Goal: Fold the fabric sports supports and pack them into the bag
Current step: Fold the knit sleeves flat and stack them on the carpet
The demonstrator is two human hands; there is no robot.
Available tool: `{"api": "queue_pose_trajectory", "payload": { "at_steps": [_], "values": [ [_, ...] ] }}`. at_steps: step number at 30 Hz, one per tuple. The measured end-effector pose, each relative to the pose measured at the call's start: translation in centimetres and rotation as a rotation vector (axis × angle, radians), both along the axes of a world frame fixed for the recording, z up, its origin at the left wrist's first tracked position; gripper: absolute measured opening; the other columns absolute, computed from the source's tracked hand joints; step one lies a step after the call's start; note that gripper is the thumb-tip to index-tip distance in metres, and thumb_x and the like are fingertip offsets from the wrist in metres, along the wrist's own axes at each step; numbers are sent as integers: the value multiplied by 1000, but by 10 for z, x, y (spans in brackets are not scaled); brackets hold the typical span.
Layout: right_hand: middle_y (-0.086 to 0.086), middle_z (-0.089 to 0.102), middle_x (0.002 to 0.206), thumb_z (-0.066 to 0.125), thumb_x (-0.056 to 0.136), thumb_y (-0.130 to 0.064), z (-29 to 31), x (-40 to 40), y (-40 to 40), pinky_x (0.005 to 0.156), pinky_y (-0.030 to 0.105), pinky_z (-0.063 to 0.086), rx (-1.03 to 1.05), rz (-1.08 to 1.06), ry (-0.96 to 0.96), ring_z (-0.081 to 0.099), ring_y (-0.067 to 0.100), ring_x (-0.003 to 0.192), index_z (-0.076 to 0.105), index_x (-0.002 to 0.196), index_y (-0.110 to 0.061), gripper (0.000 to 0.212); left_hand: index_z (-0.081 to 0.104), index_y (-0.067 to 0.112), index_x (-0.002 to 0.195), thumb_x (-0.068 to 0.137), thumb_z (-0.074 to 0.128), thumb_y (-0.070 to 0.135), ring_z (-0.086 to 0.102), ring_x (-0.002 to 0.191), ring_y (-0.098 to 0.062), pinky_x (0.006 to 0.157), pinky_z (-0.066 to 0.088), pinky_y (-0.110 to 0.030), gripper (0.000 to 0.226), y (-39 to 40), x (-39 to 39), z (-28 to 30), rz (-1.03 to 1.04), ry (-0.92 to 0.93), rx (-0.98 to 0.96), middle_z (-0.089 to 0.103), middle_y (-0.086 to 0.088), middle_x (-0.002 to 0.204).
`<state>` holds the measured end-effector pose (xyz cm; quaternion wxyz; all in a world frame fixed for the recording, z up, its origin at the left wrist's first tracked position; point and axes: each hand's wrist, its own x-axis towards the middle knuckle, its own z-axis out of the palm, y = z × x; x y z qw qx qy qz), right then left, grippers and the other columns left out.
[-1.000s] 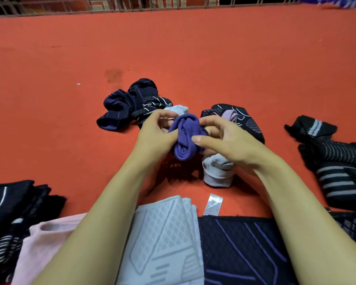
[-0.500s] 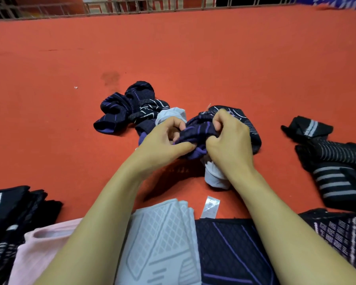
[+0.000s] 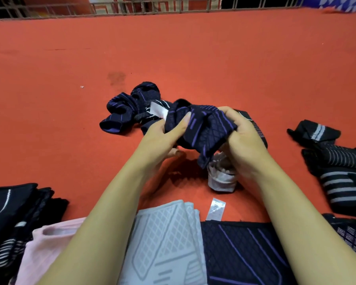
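we judge the step in hand to be straightening the navy support with purple lines (image 3: 203, 128) before folding it. to do it well, we should pull the two ends apart until the tube lies flat, line up the edges, and only then fold, so it matches the flat pieces already stacked near us.

our left hand (image 3: 162, 136) grips the left end of the support, thumb pressed across the top of the fabric and the other fingers (image 3: 176, 154) curled beneath it. our right hand (image 3: 243, 138) clasps the right end, fingers wrapped over the cloth so their tips are hidden. both hands are closed tightly on this one piece, which is held just above the orange surface (image 3: 49, 99).

just beyond the left fingers lies a crumpled dark heap (image 3: 130, 108) with a white tag. under the right fingers sits a rolled pale grey support (image 3: 221, 179). nearer us than the fingers lie the folded grey piece (image 3: 169, 239) and a folded navy one (image 3: 245, 254). no bag can be seen.
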<state>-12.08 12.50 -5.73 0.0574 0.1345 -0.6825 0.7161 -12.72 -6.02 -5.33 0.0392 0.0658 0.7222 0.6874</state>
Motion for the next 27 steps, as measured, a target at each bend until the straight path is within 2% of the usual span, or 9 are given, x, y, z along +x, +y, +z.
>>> {"api": "queue_pose_trajectory", "payload": {
  "at_steps": [2,4,8,14,16,19,21,23,27],
  "values": [
    [-5,70,79,53,88,13,-1,-3,6,61,25,51,42,-89,32,64,10,70,69,96,-16,34,72,4,101,90,74,58,63,83,-24,75,51,-39,55,-2,-3,1,111,-7,73,71,-15,92],
    [-8,72,77,54,78,15,-3,-7,13,61,26,52,98,-221,41,65,8,69,70,95,-16,39,69,-1,103,89,72,63,66,88,-27,83,53,-46,65,-5,-5,6,232,-12,168,71,-17,95],
    [0,75,82,43,74,8,-3,-11,21,57,26,53,10,-308,-93,70,19,73,72,100,-19,48,69,17,86,103,58,50,73,73,-7,68,57,-28,39,-15,-8,13,391,-36,361,76,8,78],
    [2,77,89,43,97,7,2,-13,17,61,23,56,-186,-239,-218,72,13,77,75,101,-17,40,72,18,99,102,64,40,78,83,-14,70,60,-32,23,-21,-8,16,468,-107,619,81,1,94],
    [2,77,94,46,98,0,0,-13,17,66,25,56,-181,-270,-218,71,15,84,75,99,-19,35,73,16,109,101,65,36,78,94,-20,81,61,-38,23,-24,-10,15,465,-114,657,80,-5,108],
    [-8,76,107,50,91,-12,-7,-14,19,86,35,57,163,-418,-78,71,12,100,73,106,-27,31,72,21,106,97,69,42,76,101,-24,97,56,-54,23,-24,-11,13,434,-110,605,79,-3,111],
    [-13,72,112,52,91,-7,-7,-9,18,96,35,52,413,-471,36,67,7,100,66,115,-27,34,70,24,95,98,70,42,76,88,-17,84,58,-45,18,-24,-10,15,425,-102,567,78,2,96],
    [-12,67,117,57,88,-8,-8,-7,15,98,36,51,524,-484,124,65,11,102,61,122,-25,37,69,24,88,99,69,40,73,75,-11,74,56,-36,19,-22,-9,18,417,-90,564,76,5,85],
    [-6,53,123,71,83,-24,-10,-2,10,99,26,46,632,-376,168,57,5,108,57,132,-28,50,70,21,85,101,67,37,74,75,-12,72,56,-34,23,-21,-7,17,386,-77,569,77,3,85]
  ]
}}
